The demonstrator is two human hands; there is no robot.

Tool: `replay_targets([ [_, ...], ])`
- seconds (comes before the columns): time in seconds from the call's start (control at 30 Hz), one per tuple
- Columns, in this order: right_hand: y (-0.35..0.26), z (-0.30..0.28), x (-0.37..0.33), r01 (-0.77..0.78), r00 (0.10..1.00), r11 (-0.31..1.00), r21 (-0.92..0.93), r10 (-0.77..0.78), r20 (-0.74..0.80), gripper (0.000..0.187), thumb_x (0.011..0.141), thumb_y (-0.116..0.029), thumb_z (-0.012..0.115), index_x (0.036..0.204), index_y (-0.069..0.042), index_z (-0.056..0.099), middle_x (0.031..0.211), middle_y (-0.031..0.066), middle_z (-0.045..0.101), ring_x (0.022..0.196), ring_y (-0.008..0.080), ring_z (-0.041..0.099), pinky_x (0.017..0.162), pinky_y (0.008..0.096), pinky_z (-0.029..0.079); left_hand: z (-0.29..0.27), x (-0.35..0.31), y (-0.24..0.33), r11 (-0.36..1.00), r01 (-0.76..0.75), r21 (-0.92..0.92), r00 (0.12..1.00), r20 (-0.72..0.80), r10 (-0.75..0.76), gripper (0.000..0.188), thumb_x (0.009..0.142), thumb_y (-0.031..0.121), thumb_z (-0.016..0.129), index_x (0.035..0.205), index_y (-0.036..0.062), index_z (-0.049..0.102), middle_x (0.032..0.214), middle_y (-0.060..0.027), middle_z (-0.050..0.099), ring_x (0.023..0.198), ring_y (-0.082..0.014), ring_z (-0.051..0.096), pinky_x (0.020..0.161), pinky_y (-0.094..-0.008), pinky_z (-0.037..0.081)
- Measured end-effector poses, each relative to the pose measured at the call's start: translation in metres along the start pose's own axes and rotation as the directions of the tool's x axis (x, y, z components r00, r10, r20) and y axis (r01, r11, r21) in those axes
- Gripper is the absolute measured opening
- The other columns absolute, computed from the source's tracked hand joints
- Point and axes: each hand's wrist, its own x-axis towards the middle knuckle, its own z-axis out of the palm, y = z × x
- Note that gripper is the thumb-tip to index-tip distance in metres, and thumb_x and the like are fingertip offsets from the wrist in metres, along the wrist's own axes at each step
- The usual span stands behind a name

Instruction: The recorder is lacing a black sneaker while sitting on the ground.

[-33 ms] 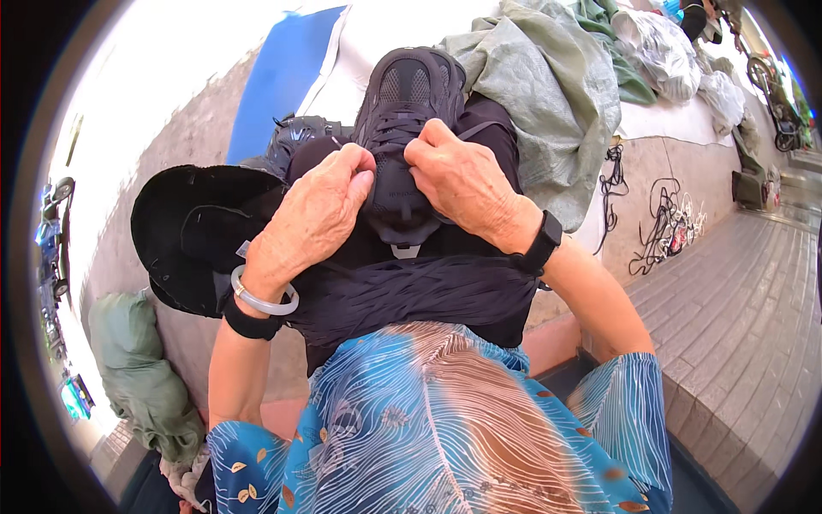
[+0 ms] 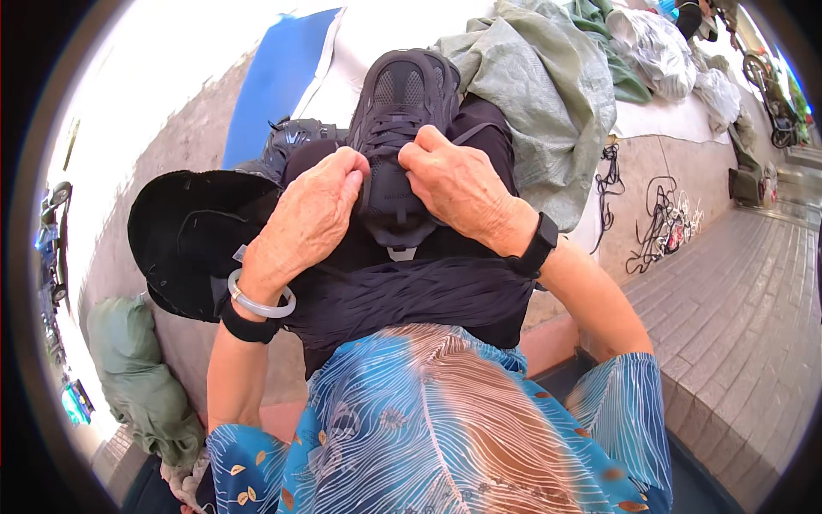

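A black sneaker [image 2: 396, 201] rests on my lap with its toe pointing away from me and its laced tongue facing up. At the left side of its opening, my left hand [image 2: 315, 201] is closed in a pinch; whatever lies between thumb and finger is hidden. My right hand [image 2: 462, 184] pinches at the lacing on the other side, and a dark shoelace [image 2: 476, 131] runs out to the right from behind its fingers. Across my thighs lies a thick bundle of black laces [image 2: 385, 295], nearest my body.
A black bowl-shaped fabric piece, like a cap [image 2: 184, 244], sits left of my lap. Beyond are another dark shoe [image 2: 295, 141], a blue sheet [image 2: 278, 81] and a grey-green woven sack [image 2: 539, 103]. Loose laces [image 2: 664, 223] lie right; a green bundle [image 2: 133, 368] stands lower left.
The view has shifted very slightly. Both hands keep their pinch at the sneaker, and nothing has been let go.
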Motion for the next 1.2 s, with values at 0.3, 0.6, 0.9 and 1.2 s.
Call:
replay_targets([
  [0.3, 0.023, -0.02, 0.002, 0.052, 0.999, 0.983, -0.179, -0.05, 0.018, 0.011, 0.074, -0.003, 0.062, 0.083, -0.003, 0.056, 0.08, 0.0095, 0.052, 0.07, 0.0243, 0.062, 0.062, 0.0346, 0.052, 0.006, 0.0, -0.001, 0.992, 0.055, -0.111, 0.977, -0.198, -0.077, 0.029, 0.096, 0.008, 0.046, 0.125, 0.0067, 0.051, 0.067, -0.0025, 0.047, 0.061, -0.0116, 0.045, 0.061, -0.027, 0.041],
  [0.6, 0.016, -0.005, -0.017, 0.024, 1.0, 0.999, 0.035, -0.024, 0.013, 0.012, 0.077, -0.002, 0.061, 0.086, -0.004, 0.053, 0.081, 0.0101, 0.051, 0.069, 0.0265, 0.061, 0.06, 0.0348, 0.052, 0.01, 0.032, -0.009, 0.992, 0.123, -0.003, 0.989, -0.083, -0.122, 0.017, 0.086, 0.009, 0.062, 0.101, 0.0035, 0.059, 0.067, -0.0001, 0.044, 0.062, -0.0099, 0.041, 0.059, -0.026, 0.039],
  [0.9, 0.025, -0.01, -0.018, -0.007, 1.0, 0.992, 0.124, 0.008, -0.004, 0.01, 0.081, -0.006, 0.059, 0.091, -0.004, 0.058, 0.083, 0.0108, 0.056, 0.072, 0.03, 0.062, 0.064, 0.0376, 0.051, 0.013, 0.043, -0.01, 0.989, -0.021, 0.149, 0.996, -0.079, 0.034, 0.013, 0.079, 0.008, 0.06, 0.087, -0.0004, 0.056, 0.081, -0.0134, 0.057, 0.072, -0.0261, 0.058, 0.068, -0.0354, 0.046],
  [1.2, 0.028, 0.0, -0.02, -0.06, 0.998, 0.977, 0.202, 0.065, -0.016, 0.01, 0.083, -0.01, 0.057, 0.091, -0.003, 0.059, 0.081, 0.0133, 0.06, 0.074, 0.0334, 0.062, 0.066, 0.0412, 0.051, 0.007, 0.046, 0.001, 0.978, 0.199, -0.059, 0.98, 0.03, -0.197, 0.021, 0.081, 0.018, 0.064, 0.086, -0.0007, 0.056, 0.065, -0.0106, 0.053, 0.06, -0.0192, 0.052, 0.06, -0.0328, 0.044],
])
